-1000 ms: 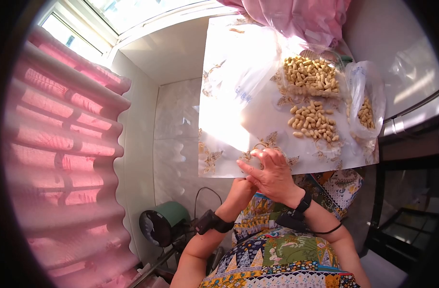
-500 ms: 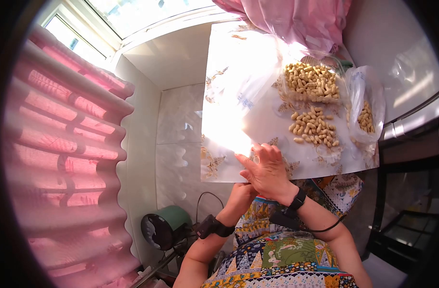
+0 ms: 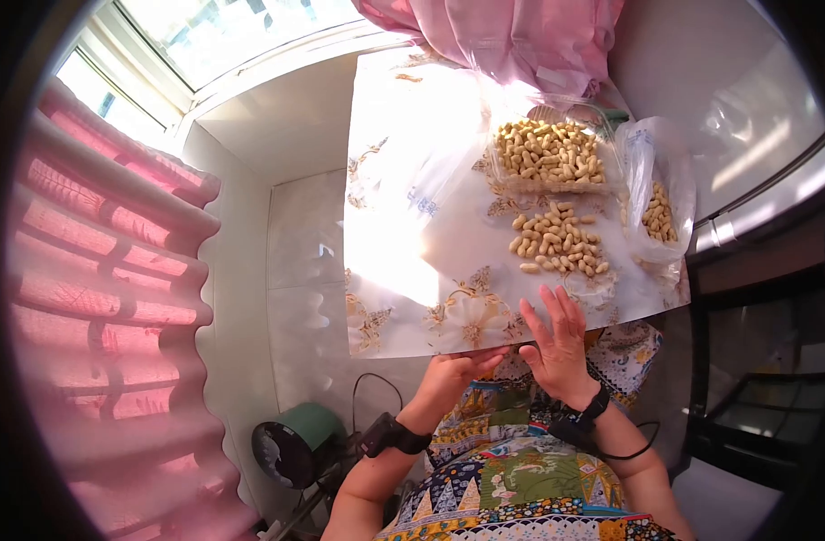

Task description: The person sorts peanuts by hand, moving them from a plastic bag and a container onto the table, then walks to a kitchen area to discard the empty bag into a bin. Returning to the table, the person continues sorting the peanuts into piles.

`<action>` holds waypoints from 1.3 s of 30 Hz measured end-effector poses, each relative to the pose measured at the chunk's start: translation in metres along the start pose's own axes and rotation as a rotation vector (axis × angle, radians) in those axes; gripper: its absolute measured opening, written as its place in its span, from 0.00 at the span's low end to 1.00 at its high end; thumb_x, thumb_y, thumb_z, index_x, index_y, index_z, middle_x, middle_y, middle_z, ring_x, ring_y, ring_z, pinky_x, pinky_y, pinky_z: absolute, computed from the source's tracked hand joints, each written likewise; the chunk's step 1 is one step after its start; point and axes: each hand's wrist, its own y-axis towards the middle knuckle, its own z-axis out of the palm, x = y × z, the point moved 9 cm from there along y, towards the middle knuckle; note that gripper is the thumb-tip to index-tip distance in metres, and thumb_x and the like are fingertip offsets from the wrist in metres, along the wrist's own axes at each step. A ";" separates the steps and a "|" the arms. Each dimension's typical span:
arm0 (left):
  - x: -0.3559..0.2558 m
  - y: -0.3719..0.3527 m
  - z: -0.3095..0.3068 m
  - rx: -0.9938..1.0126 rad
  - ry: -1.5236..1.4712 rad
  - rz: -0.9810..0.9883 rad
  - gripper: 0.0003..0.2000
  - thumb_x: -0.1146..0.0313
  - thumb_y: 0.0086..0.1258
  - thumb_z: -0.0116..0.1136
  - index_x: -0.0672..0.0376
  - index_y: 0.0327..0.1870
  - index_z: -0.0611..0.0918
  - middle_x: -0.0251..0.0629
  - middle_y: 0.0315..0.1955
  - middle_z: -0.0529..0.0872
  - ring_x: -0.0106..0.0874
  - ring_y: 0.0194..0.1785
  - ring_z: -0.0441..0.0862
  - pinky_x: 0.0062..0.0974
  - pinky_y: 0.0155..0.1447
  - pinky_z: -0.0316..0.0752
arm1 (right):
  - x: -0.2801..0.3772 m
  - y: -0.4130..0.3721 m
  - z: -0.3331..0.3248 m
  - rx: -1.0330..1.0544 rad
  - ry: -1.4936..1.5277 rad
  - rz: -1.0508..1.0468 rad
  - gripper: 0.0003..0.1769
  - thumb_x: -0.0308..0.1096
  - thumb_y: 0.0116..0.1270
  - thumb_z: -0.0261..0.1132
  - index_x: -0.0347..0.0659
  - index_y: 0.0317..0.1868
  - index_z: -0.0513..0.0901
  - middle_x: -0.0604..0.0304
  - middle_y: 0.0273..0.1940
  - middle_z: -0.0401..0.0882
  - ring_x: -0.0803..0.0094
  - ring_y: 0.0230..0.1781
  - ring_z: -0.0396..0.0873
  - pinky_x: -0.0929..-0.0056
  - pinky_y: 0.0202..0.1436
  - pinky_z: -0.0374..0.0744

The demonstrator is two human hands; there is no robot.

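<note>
Tabletop [image 3: 403,180] with floral cover carries two peanut bags [image 3: 548,158] and, just in front of them, a loose peanut pile [image 3: 557,243]. Right hand [image 3: 557,347] is at the near edge, fingers spread and empty, near the pile but apart from it. Left hand [image 3: 458,370] sits below that edge, fingers together; any contents cannot be told.

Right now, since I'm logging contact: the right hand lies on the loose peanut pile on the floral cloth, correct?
Not quite. In the head view the right hand is at the near edge of the floral cloth, short of the loose peanut pile, not on it.
</note>
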 end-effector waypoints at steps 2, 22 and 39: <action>0.004 0.005 0.010 0.043 -0.049 -0.018 0.37 0.91 0.58 0.40 0.80 0.77 0.61 0.68 0.70 0.75 0.59 0.74 0.75 0.45 0.77 0.76 | -0.020 -0.012 -0.007 -0.040 0.107 0.076 0.39 0.61 0.84 0.48 0.41 0.82 0.66 0.49 0.83 0.59 0.49 0.85 0.55 0.47 0.84 0.54; 0.012 -0.017 -0.043 0.080 -0.090 0.033 0.21 0.84 0.72 0.51 0.78 0.65 0.77 0.56 0.64 0.83 0.45 0.65 0.84 0.40 0.71 0.80 | 0.096 -0.004 0.042 0.236 0.853 -0.404 0.43 0.61 0.84 0.50 0.30 0.81 0.62 0.41 0.79 0.66 0.46 0.79 0.67 0.50 0.83 0.64; -0.195 0.021 0.080 0.075 0.286 0.716 0.29 0.89 0.64 0.41 0.75 0.70 0.75 0.59 0.65 0.83 0.46 0.70 0.82 0.39 0.76 0.77 | 0.012 0.061 -0.061 -0.179 0.568 -0.124 0.20 0.30 0.69 0.70 0.35 0.60 0.83 0.45 0.69 0.75 0.48 0.69 0.76 0.54 0.70 0.78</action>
